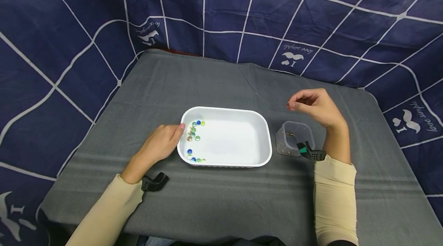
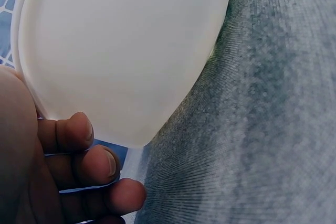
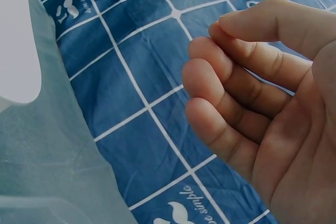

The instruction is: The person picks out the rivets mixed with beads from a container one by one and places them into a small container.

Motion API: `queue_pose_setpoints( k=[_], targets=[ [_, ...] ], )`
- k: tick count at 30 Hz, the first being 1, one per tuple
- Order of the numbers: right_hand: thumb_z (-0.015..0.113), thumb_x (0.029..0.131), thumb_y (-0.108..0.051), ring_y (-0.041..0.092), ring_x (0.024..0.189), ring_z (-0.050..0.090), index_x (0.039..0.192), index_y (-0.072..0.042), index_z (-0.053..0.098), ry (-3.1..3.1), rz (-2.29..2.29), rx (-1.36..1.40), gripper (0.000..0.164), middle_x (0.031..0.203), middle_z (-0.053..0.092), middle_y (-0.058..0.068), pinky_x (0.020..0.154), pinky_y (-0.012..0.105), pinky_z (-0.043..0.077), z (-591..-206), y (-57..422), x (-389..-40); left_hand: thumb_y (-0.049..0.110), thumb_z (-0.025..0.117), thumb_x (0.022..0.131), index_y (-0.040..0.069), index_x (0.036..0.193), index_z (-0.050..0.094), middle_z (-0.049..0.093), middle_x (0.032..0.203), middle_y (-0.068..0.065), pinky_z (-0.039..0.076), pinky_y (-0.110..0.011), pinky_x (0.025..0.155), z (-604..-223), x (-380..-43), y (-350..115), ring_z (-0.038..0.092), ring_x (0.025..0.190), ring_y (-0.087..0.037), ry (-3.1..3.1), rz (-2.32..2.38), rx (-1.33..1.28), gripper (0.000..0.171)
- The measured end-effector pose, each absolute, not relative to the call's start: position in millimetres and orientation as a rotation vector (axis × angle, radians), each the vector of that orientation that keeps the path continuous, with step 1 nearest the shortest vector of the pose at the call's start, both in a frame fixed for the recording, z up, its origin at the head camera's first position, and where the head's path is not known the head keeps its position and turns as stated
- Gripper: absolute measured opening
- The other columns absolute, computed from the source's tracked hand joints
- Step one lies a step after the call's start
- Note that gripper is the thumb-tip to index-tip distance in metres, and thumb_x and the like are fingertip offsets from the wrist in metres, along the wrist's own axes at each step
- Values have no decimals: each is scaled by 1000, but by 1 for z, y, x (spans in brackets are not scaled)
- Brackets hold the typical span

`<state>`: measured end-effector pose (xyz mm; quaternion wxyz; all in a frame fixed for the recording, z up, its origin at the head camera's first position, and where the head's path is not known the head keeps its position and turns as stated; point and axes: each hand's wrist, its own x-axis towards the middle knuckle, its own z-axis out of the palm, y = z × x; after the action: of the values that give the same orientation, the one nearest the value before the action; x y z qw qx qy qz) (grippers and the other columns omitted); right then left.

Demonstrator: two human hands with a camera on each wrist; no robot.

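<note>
My left hand (image 1: 162,142) grips the left end of a white plastic tray (image 1: 230,138), its thumb on the rim. In the left wrist view the other fingers (image 2: 100,163) curl beside the tray's outer wall (image 2: 131,51). Glass marbles (image 1: 192,134) in blue, green, yellow and amber lie along the tray's left side. Raised beyond a small clear plastic box (image 1: 283,146), my right hand (image 1: 316,107) has curled fingers, with the thumb tip against the index fingertip. No object shows between those tips in the right wrist view. Something small and gold-coloured (image 1: 290,134) shows in the box.
A grey cloth (image 1: 214,203) covers the table. Behind and at both sides hang dark blue curtains (image 1: 225,7) with white grid lines. Black wrist devices (image 1: 155,182) sit on both forearms, the right one overlapping the clear box in the head view.
</note>
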<state>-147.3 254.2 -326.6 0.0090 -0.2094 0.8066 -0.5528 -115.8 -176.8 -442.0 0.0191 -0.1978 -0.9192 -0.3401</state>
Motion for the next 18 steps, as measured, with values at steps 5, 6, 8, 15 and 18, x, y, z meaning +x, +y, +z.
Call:
queue_pose_setpoints(
  k=[5, 6, 8, 15, 18],
  targets=[
    [63, 88, 12, 11, 69, 68, 88, 12, 68, 2535, -1708, -658, 5, 78, 71, 5, 68, 21, 53, -327, 249, -150, 26, 40, 108, 3, 82, 67, 65, 75, -13, 46, -45, 62, -441, -115, -177, 56, 66, -23, -2857, -1056, -614, 44],
    [63, 88, 12, 11, 69, 68, 88, 13, 68, 2528, -1714, -662, 5, 78, 71, 5, 68, 21, 53, -327, 248, -150, 26, 40, 108, 4, 81, 67, 64, 75, -13, 46, -45, 62, -441, -115, -177, 56, 66, -23, -2856, -1056, -613, 44],
    [63, 88, 13, 12, 70, 68, 88, 13, 68, 2509, -1728, -677, 5, 79, 71, 5, 69, 22, 54, -328, 246, -152, 26, 40, 108, 4, 81, 67, 63, 74, -12, 46, -45, 63, -441, -115, -177, 55, 65, -23, -2855, -1054, -613, 44],
    [62, 88, 14, 16, 72, 69, 88, 14, 67, 2442, -1766, -717, 5, 80, 71, 7, 71, 25, 55, -330, 237, -157, 24, 41, 107, 2, 84, 68, 63, 75, -13, 47, -47, 65, -441, -115, -176, 56, 66, -24, -2849, -1055, -603, 42],
    [62, 89, 14, 16, 73, 69, 87, 15, 66, 2428, -1759, -723, 4, 80, 71, 7, 72, 26, 55, -331, 232, -158, 24, 41, 107, 1, 84, 68, 64, 76, -14, 47, -47, 65, -441, -115, -176, 56, 67, -24, -2844, -1057, -602, 42]
  ],
)
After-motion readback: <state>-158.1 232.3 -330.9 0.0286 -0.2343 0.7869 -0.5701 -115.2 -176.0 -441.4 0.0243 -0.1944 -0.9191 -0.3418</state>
